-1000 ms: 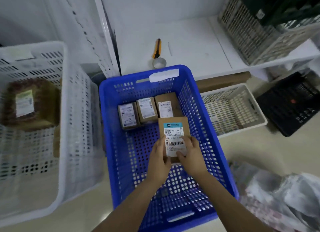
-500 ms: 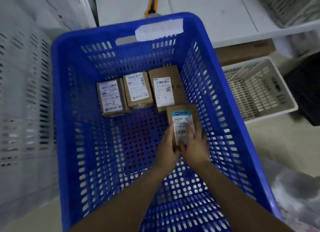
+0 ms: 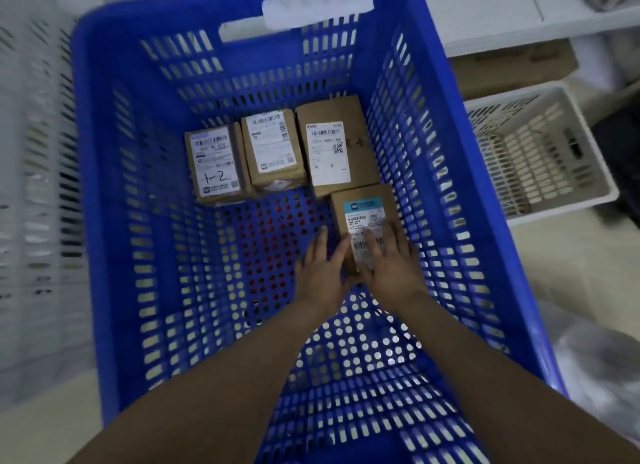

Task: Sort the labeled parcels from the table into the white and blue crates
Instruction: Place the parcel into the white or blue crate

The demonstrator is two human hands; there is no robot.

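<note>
Currently blue crate (image 3: pixel 242 83) holds four parcels: far row of three (image 3: pixel 273 145); left hand (image 3: pixel 322 266) and right hand (image 3: pixel 391 266) press the fourth parcel (image 3: pixel 363 204), fingers straight.

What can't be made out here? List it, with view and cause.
Head view throughout.
1. Front parcel: the lower part of its label lies under the right hand's fingers.
2. Its near end: hidden by the left hand and right hand; resting or lifted, cannot tell.
3. White slip on the blue crate rim: writing blurred.
4. White crate: cut off by the left edge; contents unseen.
</note>
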